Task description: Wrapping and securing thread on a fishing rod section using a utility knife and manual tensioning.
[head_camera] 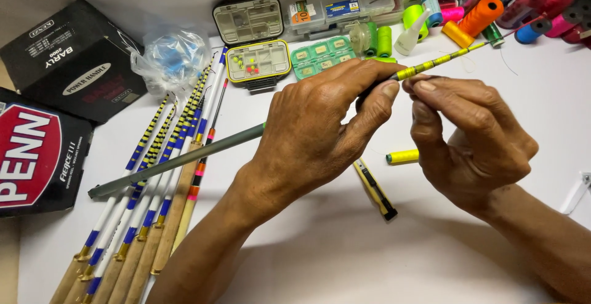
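My left hand [314, 128] grips a long grey-green rod blank [178, 159] that slants from the lower left up to the upper right. The rod's thin end carries yellow and black thread bands [440, 61]. My right hand [471, 134] pinches that banded part just right of my left thumb, fingertips closed on the rod. A small yellow thread spool [403, 157] lies on the white table [320, 242] under my hands, beside a yellow and black utility knife [375, 190].
Several finished rods [154, 174] with blue, yellow and white wraps and cork handles lie at left. Two dark boxes [68, 57] sit far left. Small tackle boxes [257, 62], a crumpled plastic bag [169, 57], a glue bottle [411, 33] and several coloured thread spools [486, 8] line the back.
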